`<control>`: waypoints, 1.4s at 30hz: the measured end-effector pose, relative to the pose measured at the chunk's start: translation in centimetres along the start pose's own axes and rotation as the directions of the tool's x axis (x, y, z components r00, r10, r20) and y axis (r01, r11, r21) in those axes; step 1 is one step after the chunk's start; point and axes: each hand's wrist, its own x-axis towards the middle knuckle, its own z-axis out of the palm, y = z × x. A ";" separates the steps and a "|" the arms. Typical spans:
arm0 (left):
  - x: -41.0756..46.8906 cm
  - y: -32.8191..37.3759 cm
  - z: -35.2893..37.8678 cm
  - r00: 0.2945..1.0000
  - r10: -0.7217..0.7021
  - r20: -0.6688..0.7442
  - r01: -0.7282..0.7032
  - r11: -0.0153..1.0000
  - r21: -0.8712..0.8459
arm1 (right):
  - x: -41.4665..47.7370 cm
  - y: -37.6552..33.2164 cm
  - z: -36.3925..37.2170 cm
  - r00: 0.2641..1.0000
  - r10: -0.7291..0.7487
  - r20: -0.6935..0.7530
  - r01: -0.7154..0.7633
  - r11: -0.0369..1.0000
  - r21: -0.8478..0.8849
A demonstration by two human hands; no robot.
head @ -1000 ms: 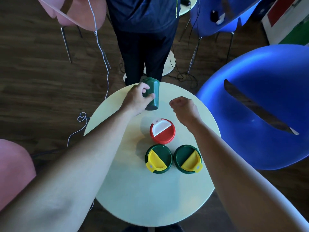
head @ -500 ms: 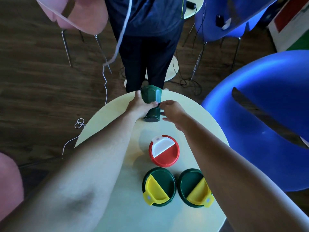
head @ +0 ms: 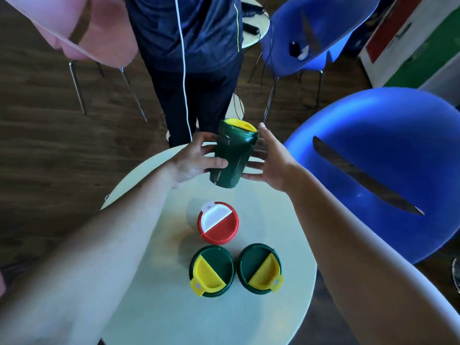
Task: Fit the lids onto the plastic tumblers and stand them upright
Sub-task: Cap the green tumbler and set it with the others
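Two hands, left (head: 193, 161) gripping, right (head: 270, 161) spread, half-hide the green tumbler (head: 230, 155).

The person (head: 189, 46) standing past the far edge of the table (head: 286, 295) is cut off by the top edge. The pink chair (head: 82, 28) runs out at the top-left corner. The left hand (head: 194, 160) covers part of the green tumbler (head: 230, 158); the right hand's (head: 271, 160) fingertips hide behind it. Both forearms leave the bottom edge.

both forearms bare to the frame's lower edge, no sleeves; left hand (head: 193, 161) and right hand (head: 272, 163) ungloved.
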 end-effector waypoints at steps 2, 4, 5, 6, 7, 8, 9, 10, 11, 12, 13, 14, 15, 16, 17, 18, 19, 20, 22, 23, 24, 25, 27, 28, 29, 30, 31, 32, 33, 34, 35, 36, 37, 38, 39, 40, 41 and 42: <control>-0.3 0.6 0.8 0.998 0.003 0.069 -0.006 0.999 0.041 | -1.3 -0.6 -0.9 1.000 -0.009 0.020 0.008 0.999 0.038; -0.5 1.3 1.7 0.993 -0.004 0.119 -0.010 0.993 0.116 | -2.5 -0.5 -1.7 1.000 -0.028 -0.012 0.029 0.998 0.064; -0.7 1.8 2.0 0.992 -0.012 0.127 -0.010 0.986 0.165 | -3.1 -0.3 -2.1 0.999 -0.039 -0.032 0.041 0.997 0.068; -0.9 2.4 2.5 0.991 -0.027 0.131 -0.003 0.976 0.220 | -3.6 0.0 -2.5 0.997 -0.053 -0.050 0.056 0.997 0.061; -1.0 2.9 3.0 0.991 -0.052 0.124 0.015 0.958 0.285 | -4.1 0.4 -3.0 0.995 -0.070 -0.068 0.073 0.996 0.046; -1.1 3.2 3.6 0.991 -0.076 0.109 0.033 0.936 0.350 | -4.6 0.9 -3.4 0.993 -0.087 -0.083 0.090 0.995 0.033; -1.1 3.5 4.2 0.991 -0.087 0.098 0.041 0.916 0.399 | -5.1 1.5 -3.8 0.990 -0.107 -0.091 0.110 0.994 0.021; -1.2 3.8 5.0 0.992 -0.083 0.099 0.033 0.903 0.429 | -5.6 2.0 -4.1 0.987 -0.128 -0.094 0.130 0.991 0.017; -1.1 3.9 5.6 0.992 -0.074 0.099 0.021 0.890 0.455 | -6.1 2.6 -4.4 0.985 -0.144 -0.099 0.146 0.989 0.017; -0.9 3.9 6.1 0.993 -0.066 0.103 0.009 0.880 0.476 | -6.5 3.3 -4.7 0.981 -0.156 -0.112 0.159 0.987 0.019; -0.9 4.1 6.5 0.991 -0.063 0.115 -0.001 0.871 0.491 | -6.9 4.0 -4.9 0.977 -0.165 -0.132 0.169 0.986 0.018; -0.9 4.1 6.9 0.989 -0.065 0.134 -0.012 0.865 0.502 | -7.1 4.7 -5.1 0.973 -0.174 -0.152 0.178 0.984 0.011; -0.8 4.0 7.0 0.985 -0.074 0.153 -0.019 0.849 0.528 | -7.4 5.4 -5.3 0.969 -0.185 -0.167 0.187 0.982 -0.004; -0.6 3.8 7.1 0.982 -0.079 0.170 -0.032 0.822 0.568 | -7.6 6.0 -5.5 0.965 -0.197 -0.173 0.196 0.980 -0.022; -0.6 3.6 7.2 0.978 -0.083 0.193 -0.056 0.784 0.618 | -7.8 6.7 -5.6 0.963 -0.207 -0.174 0.202 0.978 -0.042; -0.5 3.3 7.3 0.973 -0.088 0.212 -0.078 0.743 0.664 | -7.9 7.3 -5.6 0.961 -0.214 -0.173 0.207 0.977 -0.060; -0.4 3.0 7.3 0.970 -0.100 0.221 -0.088 0.704 0.705 | -8.0 7.9 -5.6 0.961 -0.218 -0.173 0.208 0.975 -0.076; -0.3 2.8 7.5 0.969 -0.114 0.220 -0.090 0.666 0.741 | -8.0 8.4 -5.6 0.961 -0.217 -0.174 0.205 0.975 -0.084; -0.4 2.3 7.6 0.967 -0.155 0.202 -0.072 0.594 0.802 | -8.2 9.1 -5.5 0.962 -0.212 -0.169 0.199 0.976 -0.092; -0.4 1.9 7.6 0.965 -0.179 0.194 -0.061 0.566 0.822 | -8.3 9.5 -5.5 0.963 -0.215 -0.162 0.200 0.974 -0.105; -0.4 1.5 7.5 0.961 -0.195 0.194 -0.056 0.554 0.831 | -8.3 9.9 -5.5 0.964 -0.220 -0.152 0.202 0.972 -0.123; -0.5 1.1 7.4 0.959 -0.206 0.194 -0.051 0.547 0.835 | -8.4 10.3 -5.6 0.964 -0.222 -0.142 0.203 0.969 -0.141; -0.7 0.5 7.3 0.954 -0.221 0.202 -0.052 0.544 0.837 | -8.5 10.9 -5.7 0.967 -0.222 -0.128 0.200 0.966 -0.165; -0.8 0.3 7.2 0.950 -0.227 0.213 -0.057 0.546 0.836 | -8.5 11.2 -5.8 0.968 -0.220 -0.123 0.197 0.965 -0.175; -0.8 0.1 7.2 0.946 -0.237 0.221 -0.059 0.544 0.837 | -8.5 11.5 -5.9 0.968 -0.220 -0.121 0.196 0.963 -0.185; -0.9 -0.1 7.1 0.942 -0.249 0.227 -0.059 0.540 0.839 | -8.5 11.7 -6.0 0.967 -0.222 -0.122 0.197 0.962 -0.191; -1.0 -0.4 6.9 0.937 -0.258 0.235 -0.062 0.539 0.840 | -8.5 11.9 -6.1 0.967 -0.224 -0.121 0.198 0.960 -0.195; -1.1 -0.5 6.9 0.933 -0.260 0.248 -0.075 0.535 0.842 | -8.4 12.1 -6.1 0.967 -0.223 -0.121 0.197 0.960 -0.199; -1.3 -0.7 6.8 0.931 -0.254 0.263 -0.093 0.530 0.843 | -8.4 12.2 -6.1 0.968 -0.221 -0.123 0.193 0.960 -0.203; -1.4 -0.8 6.7 0.930 -0.248 0.271 -0.106 0.525 0.845 | -8.4 12.3 -6.1 0.968 -0.219 -0.125 0.190 0.959 -0.208; -1.4 -0.9 6.6 0.930 -0.245 0.274 -0.111 0.524 0.844 | -8.3 12.5 -6.1 0.968 -0.217 -0.129 0.186 0.959 -0.214; -1.4 -1.1 6.6 0.929 -0.247 0.277 -0.111 0.528 0.842 | -8.3 12.6 -6.1 0.967 -0.215 -0.133 0.183 0.958 -0.219; -1.3 -1.2 6.5 0.927 -0.252 0.279 -0.107 0.535 0.838 | -8.3 12.7 -6.1 0.967 -0.215 -0.135 0.182 0.958 -0.220; -1.3 -1.4 6.5 0.924 -0.256 0.283 -0.103 0.545 0.832 | -8.3 12.8 -6.1 0.967 -0.214 -0.136 0.181 0.958 -0.222; -1.3 -1.6 6.4 0.923 -0.258 0.284 -0.098 0.556 0.825 | -8.3 12.9 -6.1 0.968 -0.213 -0.135 0.180 0.958 -0.225; -1.3 -1.7 6.3 0.923 -0.259 0.284 -0.093 0.568 0.818 | -8.3 13.0 -6.2 0.968 -0.212 -0.133 0.179 0.958 -0.225; -1.4 -1.7 6.3 0.922 -0.258 0.288 -0.091 0.579 0.810 | -8.3 13.0 -6.2 0.969 -0.211 -0.132 0.178 0.959 -0.221; -1.5 -1.7 6.4 0.922 -0.257 0.291 -0.092 0.584 0.807 | -8.3 13.1 -6.3 0.969 -0.210 -0.132 0.179 0.959 -0.218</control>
